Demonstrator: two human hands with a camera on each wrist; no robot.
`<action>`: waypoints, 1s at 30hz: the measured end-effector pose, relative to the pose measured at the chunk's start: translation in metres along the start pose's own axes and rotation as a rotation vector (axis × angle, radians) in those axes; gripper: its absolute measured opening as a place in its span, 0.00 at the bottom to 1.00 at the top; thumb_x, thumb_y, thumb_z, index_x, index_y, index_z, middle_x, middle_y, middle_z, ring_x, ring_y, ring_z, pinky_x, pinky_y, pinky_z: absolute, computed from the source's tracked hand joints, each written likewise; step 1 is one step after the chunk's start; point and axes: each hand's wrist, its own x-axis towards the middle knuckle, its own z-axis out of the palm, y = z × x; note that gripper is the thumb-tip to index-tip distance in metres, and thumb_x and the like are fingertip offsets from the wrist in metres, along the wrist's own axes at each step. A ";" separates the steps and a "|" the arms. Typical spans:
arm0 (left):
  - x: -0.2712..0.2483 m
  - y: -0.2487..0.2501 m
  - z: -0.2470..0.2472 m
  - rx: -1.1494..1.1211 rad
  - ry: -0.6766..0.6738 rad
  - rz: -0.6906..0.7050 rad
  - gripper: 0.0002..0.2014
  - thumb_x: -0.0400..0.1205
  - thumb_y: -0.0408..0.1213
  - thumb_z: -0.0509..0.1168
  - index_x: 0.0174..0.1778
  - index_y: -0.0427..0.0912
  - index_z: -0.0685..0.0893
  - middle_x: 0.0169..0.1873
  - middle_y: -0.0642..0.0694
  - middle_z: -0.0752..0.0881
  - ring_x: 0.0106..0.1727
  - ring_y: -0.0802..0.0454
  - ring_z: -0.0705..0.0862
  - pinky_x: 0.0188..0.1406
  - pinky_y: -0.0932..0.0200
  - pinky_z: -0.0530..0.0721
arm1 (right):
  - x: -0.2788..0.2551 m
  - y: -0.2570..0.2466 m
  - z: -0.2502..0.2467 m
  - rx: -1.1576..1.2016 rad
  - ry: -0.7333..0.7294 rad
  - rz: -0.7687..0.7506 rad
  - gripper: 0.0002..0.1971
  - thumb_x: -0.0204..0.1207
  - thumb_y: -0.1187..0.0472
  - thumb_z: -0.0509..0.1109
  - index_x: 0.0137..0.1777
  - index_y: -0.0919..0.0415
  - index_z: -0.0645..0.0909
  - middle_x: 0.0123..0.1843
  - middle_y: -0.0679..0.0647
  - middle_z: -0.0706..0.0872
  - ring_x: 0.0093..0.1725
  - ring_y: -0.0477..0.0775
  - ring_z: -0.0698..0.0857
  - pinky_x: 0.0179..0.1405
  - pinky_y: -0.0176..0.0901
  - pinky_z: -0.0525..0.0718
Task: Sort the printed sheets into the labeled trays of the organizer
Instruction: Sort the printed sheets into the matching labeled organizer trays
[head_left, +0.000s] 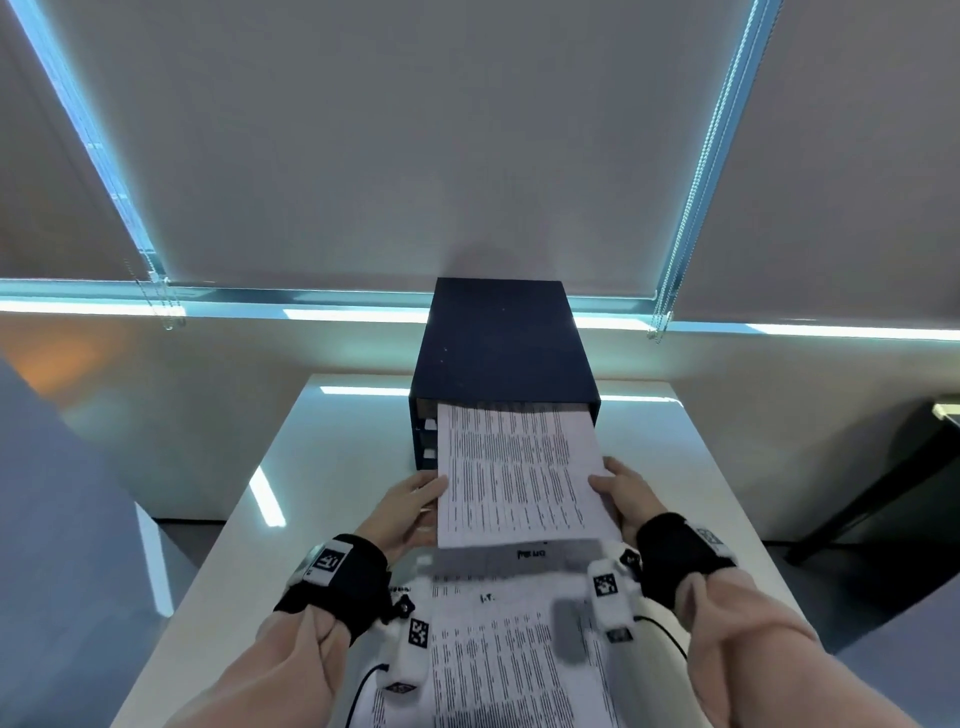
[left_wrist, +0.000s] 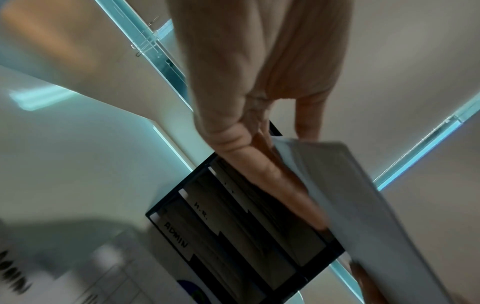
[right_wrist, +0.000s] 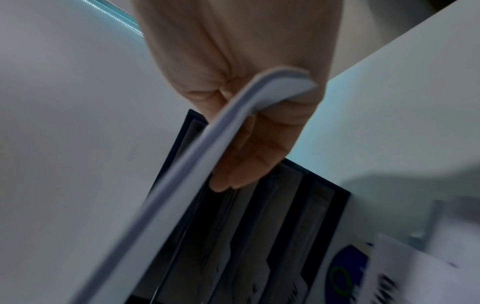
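I've got both hands on one sheaf (head_left: 519, 478) of printed sheets. My left hand (head_left: 405, 512) grasps its left edge, thumb on top, fingers (left_wrist: 262, 174) flat under it. My right hand (head_left: 626, 493) grasps the right edge the same way, and the paper bends over the palm in the right wrist view. The sheaf's far end is at the top slot of the organizer (head_left: 501, 348), a dark box at the table's (head_left: 332, 467) far edge, centre. Tray labels in the left wrist view: "ADMIN" (left_wrist: 176, 234) on the lowest tray shown, "H.R." (left_wrist: 200, 209) on the next one up; the label above that is too blurred to read. More sheets (head_left: 514, 649) lie at the near edge, under my wrists; their headings are blurred and the body text is too small to read.
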 end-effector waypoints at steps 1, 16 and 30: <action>0.001 0.000 0.003 0.005 -0.039 -0.002 0.14 0.86 0.39 0.58 0.66 0.42 0.77 0.57 0.41 0.87 0.52 0.43 0.88 0.43 0.51 0.89 | 0.008 -0.007 0.004 -0.012 0.011 -0.027 0.13 0.81 0.75 0.57 0.62 0.66 0.74 0.60 0.69 0.84 0.51 0.65 0.85 0.57 0.60 0.84; 0.082 0.023 0.022 -0.449 0.264 0.204 0.07 0.86 0.26 0.55 0.57 0.30 0.75 0.49 0.33 0.82 0.46 0.46 0.85 0.52 0.57 0.88 | 0.045 -0.026 0.030 0.514 -0.009 0.045 0.05 0.81 0.77 0.59 0.48 0.73 0.76 0.38 0.67 0.88 0.34 0.54 0.91 0.39 0.41 0.91; 0.026 -0.094 -0.039 1.087 0.100 -0.037 0.10 0.76 0.47 0.70 0.47 0.49 0.80 0.42 0.53 0.84 0.42 0.56 0.82 0.43 0.61 0.82 | -0.003 0.082 0.011 -0.034 -0.161 0.260 0.08 0.81 0.68 0.64 0.56 0.69 0.81 0.46 0.70 0.87 0.42 0.65 0.86 0.40 0.53 0.88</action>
